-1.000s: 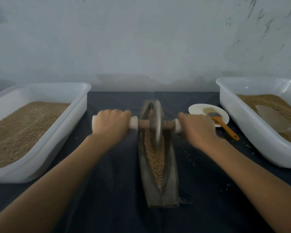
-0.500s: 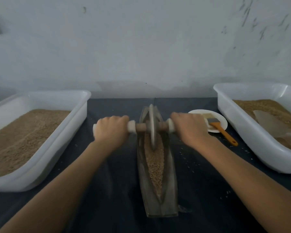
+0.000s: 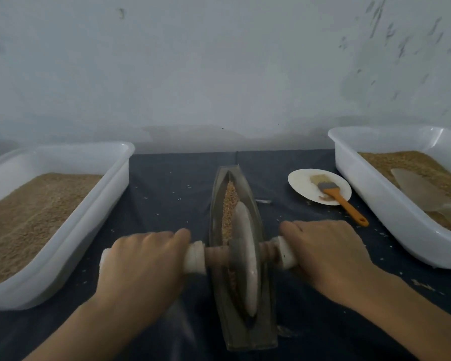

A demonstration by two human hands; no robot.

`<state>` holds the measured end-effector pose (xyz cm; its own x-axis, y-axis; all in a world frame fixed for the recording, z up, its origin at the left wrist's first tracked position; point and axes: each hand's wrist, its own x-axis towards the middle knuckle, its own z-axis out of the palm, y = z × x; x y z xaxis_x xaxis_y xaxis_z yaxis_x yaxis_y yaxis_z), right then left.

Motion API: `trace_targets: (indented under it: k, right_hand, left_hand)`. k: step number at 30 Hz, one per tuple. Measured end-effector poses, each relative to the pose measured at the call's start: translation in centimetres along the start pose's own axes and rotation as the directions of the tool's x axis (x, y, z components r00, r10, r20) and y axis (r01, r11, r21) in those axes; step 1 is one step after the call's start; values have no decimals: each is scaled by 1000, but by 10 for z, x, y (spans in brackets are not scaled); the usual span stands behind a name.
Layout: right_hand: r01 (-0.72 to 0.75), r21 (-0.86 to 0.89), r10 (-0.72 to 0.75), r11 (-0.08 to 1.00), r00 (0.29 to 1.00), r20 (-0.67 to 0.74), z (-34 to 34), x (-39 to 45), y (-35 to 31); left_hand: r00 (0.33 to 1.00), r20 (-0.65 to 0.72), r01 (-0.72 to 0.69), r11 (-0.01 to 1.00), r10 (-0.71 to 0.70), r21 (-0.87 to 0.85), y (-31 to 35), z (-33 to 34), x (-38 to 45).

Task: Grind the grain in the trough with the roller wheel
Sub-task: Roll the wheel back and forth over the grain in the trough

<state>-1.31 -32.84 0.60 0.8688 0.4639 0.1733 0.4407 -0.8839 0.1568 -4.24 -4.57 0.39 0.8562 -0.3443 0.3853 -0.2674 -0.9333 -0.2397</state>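
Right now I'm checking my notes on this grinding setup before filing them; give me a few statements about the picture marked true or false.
1. Both hands grip the roller wheel's handles. True: the left hand and right hand hold either end of the roller wheel.
2. The wheel sits at the far end of the trough. False: it sits in the near half of the trough; grain shows beyond it.
3. The brush lies in the left tub. False: the brush rests on the plate.
4. Both white tubs hold grain. True: left tub, right tub.

Near grain (image 3: 231, 201) behind roller wheel (image 3: 245, 259)
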Motion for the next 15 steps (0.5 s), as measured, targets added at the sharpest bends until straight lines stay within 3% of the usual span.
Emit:
trace_targets:
  k: [2,4,7,12,15]
  right_hand:
    - [-44,19,42,999,997,67,3,19,3]
    - [-89,9,89,996,996,3,11,51,8]
    - [-89,-74,76,993,984,-159,24,103,16]
    - [-65,-172,14,983,959,-282,23,120,17]
    - [-42,-63,30,997,983,-184,23,82,11]
  left_hand:
    - [998,60,22,996,-27,91,1,9,17]
    - [992,52,106,982,-116,156,-2,30,48]
    - [978,31,204,975,-207,86,-18,57,101]
    - [974,39,225,974,-225,-10,-30,71,119]
    - [988,9,152,988,-152,5,-16,54,78]
